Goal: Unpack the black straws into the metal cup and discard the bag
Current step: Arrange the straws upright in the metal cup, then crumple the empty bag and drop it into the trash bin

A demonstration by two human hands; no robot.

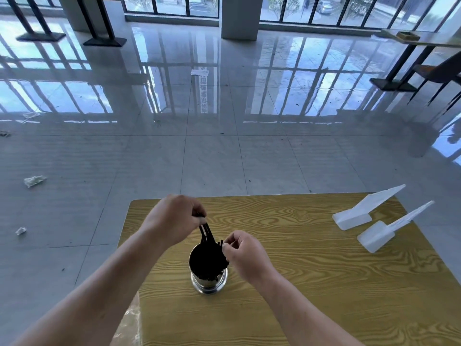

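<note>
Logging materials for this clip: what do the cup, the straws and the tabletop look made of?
Cup: polished metal, going by its mirror-like base. Straws: matte black, probably plastic; no sheen visible. Tabletop: yellowish wood-grain pattern, possibly laminate rather than solid wood.

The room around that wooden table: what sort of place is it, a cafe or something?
Probably an unopened or closed cafe or canteen hall. It has a wide, glossy tiled floor, floor-to-ceiling windows facing parked cars, and pedestal tables along the edges. The metal cup of black straws fits drink service.
</note>
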